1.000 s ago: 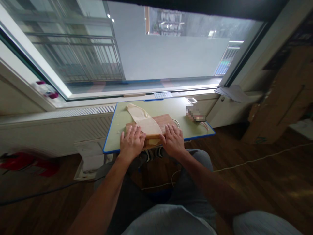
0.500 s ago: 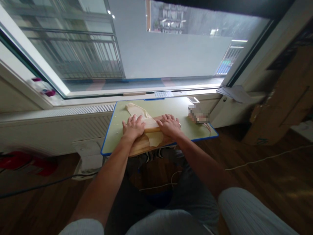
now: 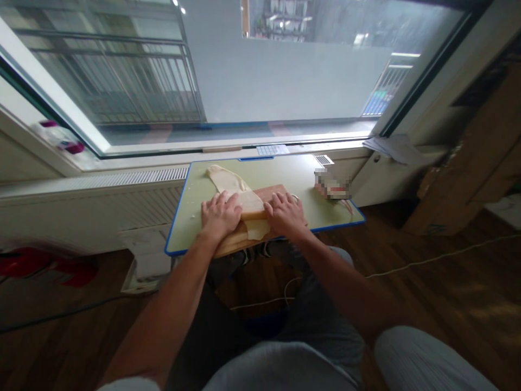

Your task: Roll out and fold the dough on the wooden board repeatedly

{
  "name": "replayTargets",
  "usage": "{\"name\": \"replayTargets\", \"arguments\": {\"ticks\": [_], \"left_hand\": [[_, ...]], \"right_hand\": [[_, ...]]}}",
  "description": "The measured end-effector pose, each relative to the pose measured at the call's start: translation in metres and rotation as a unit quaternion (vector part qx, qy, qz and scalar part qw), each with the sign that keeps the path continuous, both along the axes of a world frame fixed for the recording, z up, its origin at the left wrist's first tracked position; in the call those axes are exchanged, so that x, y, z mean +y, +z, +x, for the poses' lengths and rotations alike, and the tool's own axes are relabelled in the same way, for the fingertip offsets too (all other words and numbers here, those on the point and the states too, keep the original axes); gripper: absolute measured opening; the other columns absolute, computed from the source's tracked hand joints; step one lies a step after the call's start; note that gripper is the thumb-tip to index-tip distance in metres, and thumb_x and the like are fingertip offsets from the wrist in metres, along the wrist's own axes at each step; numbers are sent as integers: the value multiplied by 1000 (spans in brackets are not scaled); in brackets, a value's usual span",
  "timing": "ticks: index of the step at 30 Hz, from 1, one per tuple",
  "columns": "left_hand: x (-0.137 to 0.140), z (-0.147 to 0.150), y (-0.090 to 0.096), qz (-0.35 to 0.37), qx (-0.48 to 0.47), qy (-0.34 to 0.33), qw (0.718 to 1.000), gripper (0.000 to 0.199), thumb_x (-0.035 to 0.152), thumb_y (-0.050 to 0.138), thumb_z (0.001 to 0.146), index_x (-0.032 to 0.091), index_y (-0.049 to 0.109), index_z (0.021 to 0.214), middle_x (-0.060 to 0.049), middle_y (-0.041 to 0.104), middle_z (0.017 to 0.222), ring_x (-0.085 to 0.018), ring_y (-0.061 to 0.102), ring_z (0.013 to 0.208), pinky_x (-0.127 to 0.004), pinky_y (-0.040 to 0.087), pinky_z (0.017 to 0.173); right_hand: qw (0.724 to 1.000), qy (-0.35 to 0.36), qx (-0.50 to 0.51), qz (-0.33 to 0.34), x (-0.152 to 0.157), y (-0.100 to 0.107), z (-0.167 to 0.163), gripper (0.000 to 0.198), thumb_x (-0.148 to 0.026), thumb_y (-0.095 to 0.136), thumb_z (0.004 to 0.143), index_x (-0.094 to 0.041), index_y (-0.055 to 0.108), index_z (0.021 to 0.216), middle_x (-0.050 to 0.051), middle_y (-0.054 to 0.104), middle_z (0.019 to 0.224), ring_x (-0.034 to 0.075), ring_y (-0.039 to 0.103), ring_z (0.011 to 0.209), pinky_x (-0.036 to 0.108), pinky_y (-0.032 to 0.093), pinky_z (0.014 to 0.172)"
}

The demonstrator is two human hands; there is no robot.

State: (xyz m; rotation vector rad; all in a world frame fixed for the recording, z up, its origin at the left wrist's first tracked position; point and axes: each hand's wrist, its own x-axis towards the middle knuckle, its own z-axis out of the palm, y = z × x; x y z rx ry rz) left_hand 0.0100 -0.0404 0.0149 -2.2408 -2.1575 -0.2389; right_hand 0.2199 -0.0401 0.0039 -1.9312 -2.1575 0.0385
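Observation:
A wooden rolling pin [image 3: 253,215] lies across a thin, pale sheet of dough [image 3: 234,182] on a wooden board [image 3: 280,190]. My left hand [image 3: 221,214] rests palm down over the pin's left end, open, with its fingers spread forward onto the dough. Over the right end, my right hand [image 3: 286,213] also presses down, open, its fingers stretched ahead toward the board. Much of the pin is hidden under the two hands. The dough reaches beyond the board at the back left, and a short flap shows on the near side of the pin.
The board is on a small light-green table [image 3: 297,168] with a blue edge. A blurred-out item [image 3: 331,184] lies at its right. Behind stand a radiator [image 3: 142,195] and a window. A red fire extinguisher [image 3: 49,266] is at left, cardboard [image 3: 443,184] at right.
The right hand has drawn back slightly toward me, baring more of the board behind it. The view has tilted down a little. Both hands stay on the rolling pin.

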Motion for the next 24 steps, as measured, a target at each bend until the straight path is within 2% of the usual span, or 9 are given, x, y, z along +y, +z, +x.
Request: {"name": "replayTargets", "arguments": {"ticks": [3,6,10,15,20,24], "left_hand": [[-32,-1,-6,24,-3,-10,1000,63,52,26,110,32,55,161,-5,44,174,-30,39,161,-59,28,132],[-64,-2,-8,31,-13,-17,999,64,52,26,110,31,50,166,-5,45,174,-30,35,164,-60,25,134],[-84,-3,-7,17,-19,-14,1000,66,52,29,110,32,37,172,-5,41,175,-30,29,167,-63,20,135],[-64,-2,-7,20,-25,-13,999,63,50,26,111,32,45,168,-5,42,175,-30,34,165,-66,17,135],[-26,-1,-5,28,-21,3,999,63,50,25,111,30,49,166,-6,42,176,-32,37,162,-66,20,134],[8,-4,0,-6,-30,27,999,65,54,26,110,33,46,167,-8,38,178,-32,35,162,-67,22,133]], "right_hand": [[1000,-9,1,15,-41,-7,1,70,-56,25,114,-16,46,167,12,42,174,34,29,164,58,21,132],[1000,-2,1,24,-80,-14,3,71,-54,30,113,-17,36,173,13,34,178,34,24,167,59,18,133],[999,6,1,33,-102,-21,3,72,-55,34,113,-17,33,174,14,32,178,33,21,168,61,13,134],[1000,-12,3,29,-74,-17,-1,73,-59,27,114,-15,37,172,15,31,179,31,22,168,60,12,134],[1000,-8,-2,4,-21,-7,-3,77,-64,22,113,-16,43,169,15,37,176,35,25,166,61,14,133],[1000,19,2,-2,25,-1,-5,82,-69,16,112,-16,44,168,16,40,175,38,27,164,66,17,131]]}}
